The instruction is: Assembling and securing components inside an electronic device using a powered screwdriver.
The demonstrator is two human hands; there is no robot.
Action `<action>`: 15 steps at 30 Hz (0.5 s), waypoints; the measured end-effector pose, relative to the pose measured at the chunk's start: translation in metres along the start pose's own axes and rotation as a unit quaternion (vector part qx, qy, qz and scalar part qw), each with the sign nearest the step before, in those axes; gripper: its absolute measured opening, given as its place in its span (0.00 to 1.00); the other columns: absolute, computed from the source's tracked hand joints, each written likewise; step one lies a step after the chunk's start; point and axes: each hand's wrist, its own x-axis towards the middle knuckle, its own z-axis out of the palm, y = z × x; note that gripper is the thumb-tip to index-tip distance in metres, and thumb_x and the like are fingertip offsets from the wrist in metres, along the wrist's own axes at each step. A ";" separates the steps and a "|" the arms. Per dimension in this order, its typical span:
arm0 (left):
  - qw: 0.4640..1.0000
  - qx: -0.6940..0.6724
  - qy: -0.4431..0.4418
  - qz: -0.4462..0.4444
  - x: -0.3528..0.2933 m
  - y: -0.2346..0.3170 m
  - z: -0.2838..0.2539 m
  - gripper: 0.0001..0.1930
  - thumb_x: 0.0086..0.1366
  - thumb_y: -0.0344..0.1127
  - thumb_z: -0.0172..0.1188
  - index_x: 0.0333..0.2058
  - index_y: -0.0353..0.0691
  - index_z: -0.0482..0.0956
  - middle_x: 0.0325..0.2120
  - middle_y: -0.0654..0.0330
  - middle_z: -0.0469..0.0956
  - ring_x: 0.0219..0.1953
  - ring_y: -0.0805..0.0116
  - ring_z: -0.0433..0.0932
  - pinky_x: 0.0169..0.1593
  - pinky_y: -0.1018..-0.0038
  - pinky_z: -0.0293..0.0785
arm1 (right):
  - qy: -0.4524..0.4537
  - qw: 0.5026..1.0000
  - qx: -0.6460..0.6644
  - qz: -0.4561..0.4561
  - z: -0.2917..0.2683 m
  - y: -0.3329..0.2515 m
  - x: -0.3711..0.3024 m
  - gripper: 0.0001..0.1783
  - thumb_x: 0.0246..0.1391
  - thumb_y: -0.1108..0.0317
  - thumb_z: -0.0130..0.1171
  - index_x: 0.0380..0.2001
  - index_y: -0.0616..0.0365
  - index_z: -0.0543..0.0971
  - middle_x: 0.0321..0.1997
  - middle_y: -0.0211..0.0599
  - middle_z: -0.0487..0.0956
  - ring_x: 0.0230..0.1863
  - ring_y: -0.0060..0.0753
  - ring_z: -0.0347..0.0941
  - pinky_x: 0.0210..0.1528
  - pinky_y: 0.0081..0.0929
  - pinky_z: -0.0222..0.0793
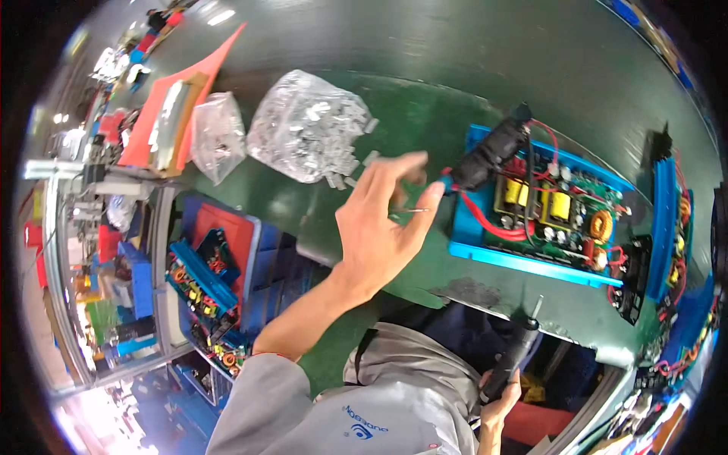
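My left hand point(375, 231) is over the green bench. Its index finger and thumb stand apart, the fingertips smeared by motion, and a thin metal piece point(411, 210) lies between thumb and curled fingers. Just right of it, the blue metal housing point(523, 271) holds a circuit board with yellow transformers, a copper-wound coil and thick red wires. A black-wrapped bundle point(491, 154) leans over its left end. My right hand point(500, 398), low near my lap, grips a black electric screwdriver point(512, 356), its bit tilted up and away from the housing.
A clear bag point(307, 125) spills small silvery pieces on the bench, beside a smaller clear bag point(218, 133) and an orange-red sheet point(140, 140). Another blue housing point(662, 227) stands at the right. To my left, a bin point(254, 243) carries more blue units with boards.
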 end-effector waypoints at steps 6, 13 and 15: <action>0.994 0.099 0.006 0.037 -0.022 -0.017 -0.010 0.14 0.63 0.30 0.65 0.48 0.39 0.79 0.37 0.55 0.80 0.42 0.56 0.80 0.45 0.65 0.75 | 0.036 0.997 -0.008 -0.074 0.002 0.010 -0.001 0.43 0.56 0.38 0.58 0.56 0.70 0.73 0.24 0.31 0.73 0.21 0.21 0.67 0.23 0.19 0.58; 0.995 0.059 -0.026 -0.079 0.004 -0.056 -0.041 0.10 0.66 0.34 0.65 0.43 0.39 0.84 0.36 0.54 0.81 0.35 0.58 0.82 0.39 0.68 0.75 | -0.098 0.992 -0.022 -0.071 -0.022 0.020 -0.010 0.40 0.64 0.50 0.59 0.69 0.63 0.58 0.37 0.42 0.76 0.32 0.29 0.69 0.34 0.28 0.66; 0.995 0.101 -0.012 -0.011 0.011 -0.074 -0.029 0.11 0.64 0.37 0.68 0.41 0.39 0.85 0.37 0.53 0.81 0.35 0.54 0.81 0.39 0.66 0.76 | -0.096 0.991 0.011 -0.098 -0.021 0.026 -0.013 0.39 0.64 0.58 0.60 0.71 0.58 0.55 0.39 0.44 0.77 0.32 0.31 0.70 0.36 0.29 0.69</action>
